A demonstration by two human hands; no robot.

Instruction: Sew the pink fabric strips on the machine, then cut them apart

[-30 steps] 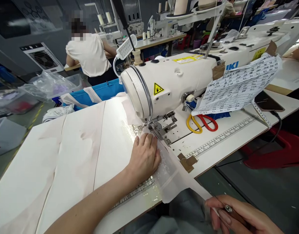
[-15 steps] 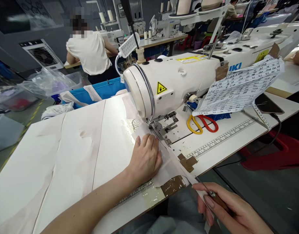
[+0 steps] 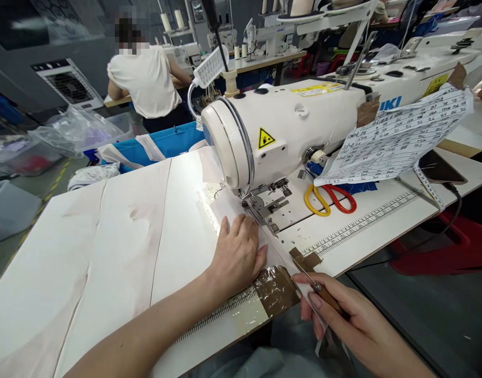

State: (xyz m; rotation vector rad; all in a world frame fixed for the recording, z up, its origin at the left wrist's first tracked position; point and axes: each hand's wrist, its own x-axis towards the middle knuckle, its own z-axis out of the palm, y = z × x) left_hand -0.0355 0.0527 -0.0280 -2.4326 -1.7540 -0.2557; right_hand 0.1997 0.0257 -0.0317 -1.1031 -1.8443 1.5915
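My left hand (image 3: 237, 257) lies palm down on thin pale fabric (image 3: 276, 251), close in front of the needle area of a white sewing machine (image 3: 278, 134). Its fingers are stretched out, pointing at the presser foot (image 3: 246, 199), and the fabric runs beneath them. Past the table's front edge, my right hand (image 3: 335, 315) is closed round the wooden handle of an awl (image 3: 330, 300), whose metal shaft points up and left along the fabric. Thumb and fingers of that hand also pinch the trailing end of the fabric strip.
Scissors with yellow and red handles (image 3: 330, 200) lie right of the needle area, below a written paper sheet (image 3: 398, 136). A phone (image 3: 441, 167) rests at the right. Brown tape (image 3: 276, 292) covers part of the table edge. Another person (image 3: 146, 79) sits in the background.
My right hand has moved up and left, nearer the machine, with the awl and fabric strip. More brown tape shows at the table edge. My left hand stays on the fabric.
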